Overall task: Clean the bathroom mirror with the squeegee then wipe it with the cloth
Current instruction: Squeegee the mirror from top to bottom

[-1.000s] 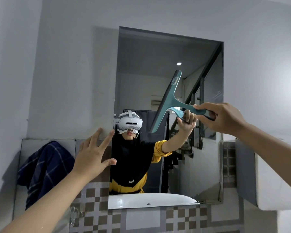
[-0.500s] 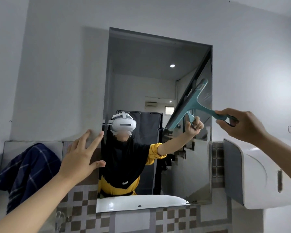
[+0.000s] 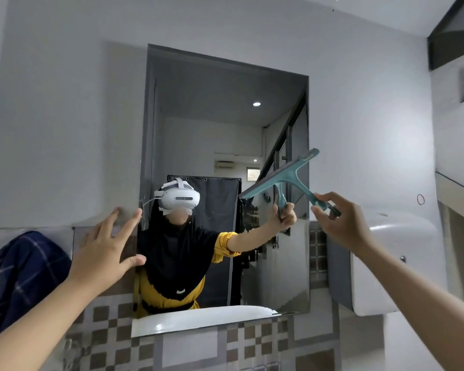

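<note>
The rectangular mirror [image 3: 212,124] hangs on the grey wall and reflects a person wearing a white headset. My right hand [image 3: 343,223] grips the handle of a teal squeegee [image 3: 287,175], whose blade lies tilted against the mirror's right part, about mid-height. My left hand [image 3: 105,247] is spread open with its fingers apart, flat at the mirror's lower left edge, holding nothing. A dark blue checked cloth [image 3: 19,274] hangs at the far left, below and left of my left hand.
A white wall dispenser [image 3: 381,266] juts out just right of the mirror, under my right forearm. Brown-and-white checked tiles [image 3: 252,341] run below the mirror. A white basin shows only as a reflection. A shelf edge [image 3: 456,188] sits at the far right.
My right hand has carried the squeegee rightward across the mirror and then downward near its right edge, the blade tilting flatter. My left hand has stayed at the lower left edge.
</note>
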A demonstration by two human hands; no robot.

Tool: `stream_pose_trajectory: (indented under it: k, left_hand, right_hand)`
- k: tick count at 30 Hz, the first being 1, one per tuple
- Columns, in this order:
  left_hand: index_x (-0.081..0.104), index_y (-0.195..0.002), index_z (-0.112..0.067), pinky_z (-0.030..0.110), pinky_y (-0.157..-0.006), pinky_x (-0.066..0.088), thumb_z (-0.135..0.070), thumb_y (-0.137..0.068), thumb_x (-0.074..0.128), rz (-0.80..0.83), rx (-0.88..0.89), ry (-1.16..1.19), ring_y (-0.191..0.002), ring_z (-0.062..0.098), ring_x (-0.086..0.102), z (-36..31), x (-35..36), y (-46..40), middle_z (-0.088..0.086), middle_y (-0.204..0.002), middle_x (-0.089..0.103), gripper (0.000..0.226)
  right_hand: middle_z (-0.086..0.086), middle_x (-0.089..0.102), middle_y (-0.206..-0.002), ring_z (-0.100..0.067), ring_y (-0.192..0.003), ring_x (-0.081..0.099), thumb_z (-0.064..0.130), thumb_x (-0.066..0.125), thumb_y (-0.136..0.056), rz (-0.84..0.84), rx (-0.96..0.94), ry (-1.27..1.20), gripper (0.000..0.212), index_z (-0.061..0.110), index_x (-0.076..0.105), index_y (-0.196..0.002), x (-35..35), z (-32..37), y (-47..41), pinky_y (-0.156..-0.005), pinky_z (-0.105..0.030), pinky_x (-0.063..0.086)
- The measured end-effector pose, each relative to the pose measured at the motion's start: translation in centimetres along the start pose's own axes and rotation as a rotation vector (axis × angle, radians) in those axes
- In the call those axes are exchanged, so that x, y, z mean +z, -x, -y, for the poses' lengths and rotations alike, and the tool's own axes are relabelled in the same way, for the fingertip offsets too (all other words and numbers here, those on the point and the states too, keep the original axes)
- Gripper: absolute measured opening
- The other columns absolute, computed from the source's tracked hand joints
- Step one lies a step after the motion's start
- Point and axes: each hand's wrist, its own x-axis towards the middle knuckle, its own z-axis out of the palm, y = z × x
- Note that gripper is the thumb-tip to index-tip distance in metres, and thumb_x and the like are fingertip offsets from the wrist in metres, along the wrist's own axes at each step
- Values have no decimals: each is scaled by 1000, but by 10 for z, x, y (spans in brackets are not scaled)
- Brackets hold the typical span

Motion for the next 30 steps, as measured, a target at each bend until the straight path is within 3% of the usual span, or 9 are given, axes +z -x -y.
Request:
stream_pose_trajectory:
  k: [3,7,12,15,20,23,25,27,30]
  left_hand:
    - [19,-146,-29,61,-82,47,-56,-59,71,-9,-1,-7,-119,48,45,-1,0,0,26,-142,36,104]
    - [21,-145,-27,61,-84,46,-57,-59,70,-22,4,-23,-118,49,45,-1,1,0,28,-141,37,103]
    - [24,-145,-26,63,-82,46,-55,-58,71,-35,16,-18,-115,51,46,0,2,-1,29,-139,38,103]
    - [21,-145,-27,64,-82,45,-55,-59,72,-34,11,0,-117,50,44,1,3,-1,29,-140,36,104]
    - [19,-146,-29,65,-83,45,-54,-62,72,-23,1,16,-121,49,41,1,5,-1,27,-143,32,102]
    - [15,-146,-29,66,-83,44,-53,-65,70,-14,-21,18,-125,47,37,-1,5,1,26,-145,29,101]
    - [14,-146,-29,67,-83,43,-54,-69,65,-9,-24,20,-127,46,35,-3,5,4,27,-145,29,95]
    - [19,-146,-27,68,-81,44,-51,-72,64,-14,-10,25,-126,47,36,-5,5,9,28,-142,33,90]
    - [26,-144,-27,67,-82,45,-43,-66,76,-5,14,19,-126,47,37,-5,5,18,27,-141,36,93]
  right_hand:
    - [2,48,-47,-10,-39,34,21,67,-87,-31,69,-62,18,23,64,-104,16,6,13,-42,-21,31]
    - [6,46,-49,-12,-41,36,32,63,-87,-79,205,-40,16,33,59,-103,31,20,25,-46,-22,32]
    - [2,57,-79,-12,-61,50,29,57,-92,-108,296,-98,19,22,57,-109,44,55,31,-61,-25,39]
    - [2,57,-89,1,-65,48,27,52,-95,-118,362,-145,20,17,54,-112,53,81,31,-58,-26,39]
    - [13,51,-78,-19,-67,63,25,49,-96,-171,523,-277,11,20,50,-105,71,117,33,-61,-37,55]
    - [-1,59,-83,-25,-70,62,27,49,-94,-194,645,-367,8,22,48,-101,85,138,34,-68,-44,57]
    - [-6,60,-84,-24,-65,60,27,48,-93,-212,710,-433,8,22,45,-98,93,154,35,-61,-43,58]
    - [-11,61,-85,-23,-55,57,27,48,-93,-215,763,-520,9,21,41,-97,102,171,37,-41,-29,48]
    - [-13,61,-87,-27,-57,60,28,48,-93,-193,811,-601,13,21,36,-96,119,200,43,-44,-25,44]
